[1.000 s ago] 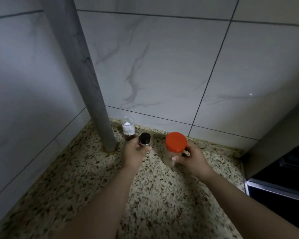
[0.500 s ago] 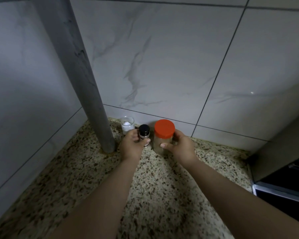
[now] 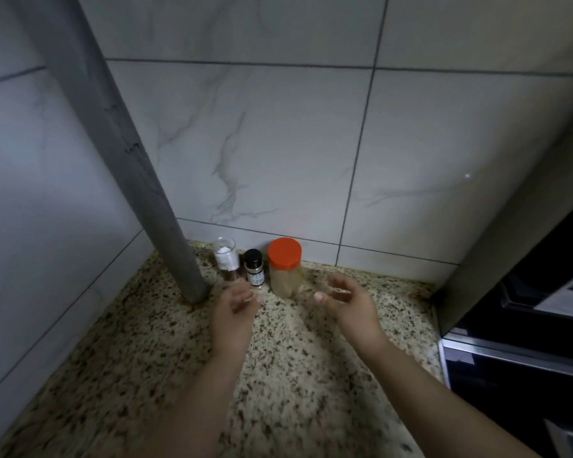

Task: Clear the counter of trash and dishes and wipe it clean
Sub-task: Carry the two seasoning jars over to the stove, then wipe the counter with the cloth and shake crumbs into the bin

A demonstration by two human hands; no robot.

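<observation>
Three containers stand in a row against the back wall of the speckled granite counter [image 3: 186,385]. They are a small clear glass jar [image 3: 226,257] with white contents, a small spice bottle [image 3: 254,268] with a black cap, and a taller jar [image 3: 284,267] with an orange lid. My left hand [image 3: 235,312] hovers just in front of the spice bottle with loose fingers, holding nothing. My right hand [image 3: 348,304] is a little right of the orange-lidded jar, fingers relaxed, apart from it.
A grey vertical pipe [image 3: 123,153] meets the counter in the left corner, right beside the glass jar. Marbled tile walls [image 3: 278,143] close the back and left. A dark appliance [image 3: 526,325] with a metal edge borders the counter on the right.
Both hands set the spice bottle and the orange-lidded jar against the back wall, let go and pulled back toward me. The camera tilted up.
</observation>
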